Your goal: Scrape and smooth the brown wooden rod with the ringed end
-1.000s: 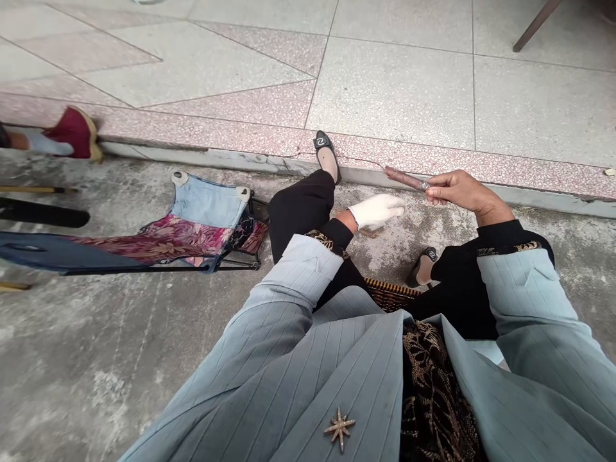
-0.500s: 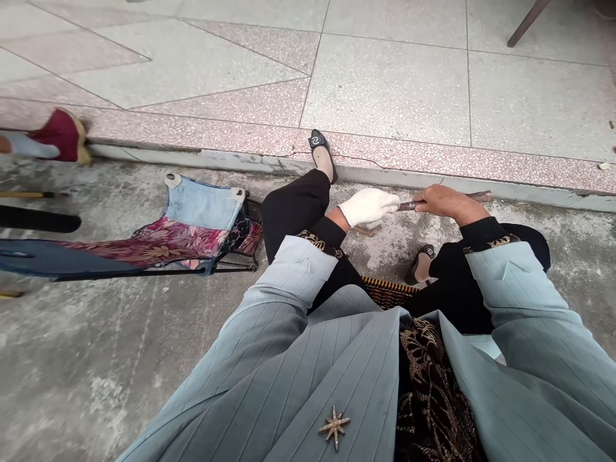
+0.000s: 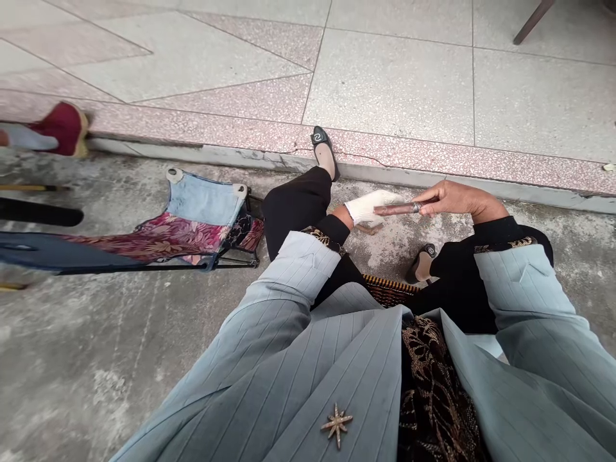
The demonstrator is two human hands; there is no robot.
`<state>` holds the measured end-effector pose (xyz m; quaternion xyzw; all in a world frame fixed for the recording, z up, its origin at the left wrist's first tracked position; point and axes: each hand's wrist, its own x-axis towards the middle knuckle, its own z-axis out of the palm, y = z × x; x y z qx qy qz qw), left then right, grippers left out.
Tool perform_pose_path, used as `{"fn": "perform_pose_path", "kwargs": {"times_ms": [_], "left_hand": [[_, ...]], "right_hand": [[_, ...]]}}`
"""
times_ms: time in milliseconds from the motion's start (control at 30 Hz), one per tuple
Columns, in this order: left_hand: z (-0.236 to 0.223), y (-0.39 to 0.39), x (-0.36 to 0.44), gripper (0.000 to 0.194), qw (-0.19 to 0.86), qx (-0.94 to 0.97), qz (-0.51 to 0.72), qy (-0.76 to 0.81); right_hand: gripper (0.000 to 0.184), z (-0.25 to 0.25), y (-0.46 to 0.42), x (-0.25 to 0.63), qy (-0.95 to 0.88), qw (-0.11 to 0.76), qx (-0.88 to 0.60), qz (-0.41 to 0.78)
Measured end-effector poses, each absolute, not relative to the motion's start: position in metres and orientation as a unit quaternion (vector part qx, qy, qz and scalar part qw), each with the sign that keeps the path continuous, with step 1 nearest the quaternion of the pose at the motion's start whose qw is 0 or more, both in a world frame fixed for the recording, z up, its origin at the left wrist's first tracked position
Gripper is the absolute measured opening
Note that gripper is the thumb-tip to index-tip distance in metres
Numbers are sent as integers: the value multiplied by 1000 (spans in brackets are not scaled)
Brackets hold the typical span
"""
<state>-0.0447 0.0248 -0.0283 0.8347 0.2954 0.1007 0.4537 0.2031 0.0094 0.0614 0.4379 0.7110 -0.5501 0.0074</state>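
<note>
right hand [image 3: 455, 197]: fingers pinching a brown stick [image 3: 399, 208] by its ringed end; stick level, pointing 9 o'clock | left hand [image 3: 368, 208]: white-gloved, touching stick's far end; grip unclear | folding stool [image 3: 202, 224] at 9 o'clock

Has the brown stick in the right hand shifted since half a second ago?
Yes. The brown stick then reached rightward past the right hand, alongside the pink curb. Now it pokes left from the fingers, over the gloved left hand.
</note>
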Motion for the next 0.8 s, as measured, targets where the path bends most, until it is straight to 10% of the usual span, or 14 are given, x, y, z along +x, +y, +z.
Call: {"fn": "perform_pose_path", "kwargs": {"times_ms": [233, 467, 667, 800], "left_hand": [[-28, 11, -34, 41, 501, 815, 75, 281], [-24, 8, -35, 37, 375, 887, 25, 268], [-16, 11, -41, 32, 298, 906, 5, 302], [-14, 18, -47, 34, 356, 878, 52, 317]], "right_hand": [[36, 58, 7, 198, 734, -79, 536, -410], [33, 40, 10, 184, 766, 143, 605, -162], [16, 32, 5, 177, 748, 299, 438, -398], [30, 52, 8, 198, 725, 190, 339, -569]]}}
